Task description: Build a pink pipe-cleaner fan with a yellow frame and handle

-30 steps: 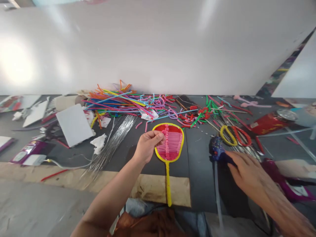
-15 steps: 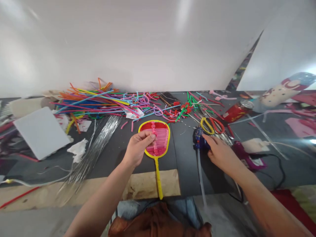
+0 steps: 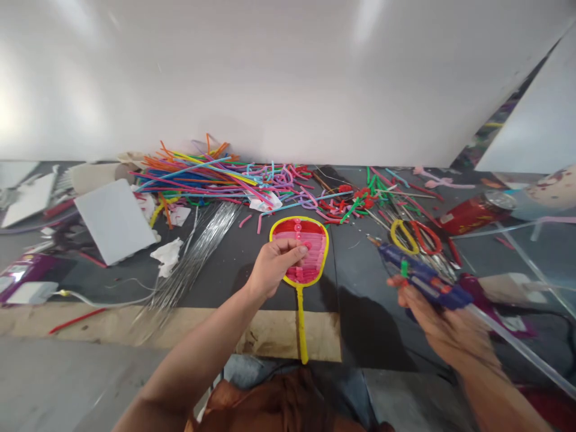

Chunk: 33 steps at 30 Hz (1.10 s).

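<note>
A round fan (image 3: 318, 252) with a yellow rim, a pink and red face and a yellow handle lies on the dark table in front of me. Over its face, my left hand (image 3: 276, 264) pinches a small pink piece (image 3: 308, 245) between thumb and finger. My right hand (image 3: 443, 324) is wrapped round a blue glue gun (image 3: 420, 277), raised off the table with its nozzle pointing left. A long clear glue stick (image 3: 517, 342) sticks out of its back end. The right fingers are partly blurred.
Coloured pipe cleaners (image 3: 193, 177) are heaped at the back, with silver wires (image 3: 202, 258) in front. A white board (image 3: 114, 222) leans at left. On the right are yellow-and-red scissors (image 3: 405, 237), a red can (image 3: 477, 213) and a purple glue gun (image 3: 513, 324).
My right hand has picked up the blue glue gun, which lay on the table, and turned its nozzle leftward. My left hand stays over the fan. The view has shifted left.
</note>
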Each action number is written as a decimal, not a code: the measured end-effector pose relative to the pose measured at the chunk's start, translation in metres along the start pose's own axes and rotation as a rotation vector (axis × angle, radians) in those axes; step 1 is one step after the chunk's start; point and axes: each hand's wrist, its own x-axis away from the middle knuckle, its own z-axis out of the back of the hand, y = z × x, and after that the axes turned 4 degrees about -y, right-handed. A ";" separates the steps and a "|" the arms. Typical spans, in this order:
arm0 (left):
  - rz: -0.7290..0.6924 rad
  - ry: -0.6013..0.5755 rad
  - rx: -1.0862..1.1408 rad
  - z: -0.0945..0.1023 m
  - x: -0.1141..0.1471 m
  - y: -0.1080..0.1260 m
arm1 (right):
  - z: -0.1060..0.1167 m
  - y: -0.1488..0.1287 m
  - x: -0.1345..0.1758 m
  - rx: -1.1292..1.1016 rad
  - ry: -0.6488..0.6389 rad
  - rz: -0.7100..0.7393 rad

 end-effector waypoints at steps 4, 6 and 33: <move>-0.001 -0.008 -0.029 -0.001 0.002 -0.001 | -0.029 -0.024 0.013 -0.215 0.023 -0.039; 0.009 -0.010 -0.037 -0.002 0.003 -0.002 | -0.040 -0.031 0.016 -0.294 0.044 -0.049; 0.333 -0.444 0.577 -0.004 0.014 0.004 | -0.052 -0.049 0.008 -0.596 -0.216 -0.141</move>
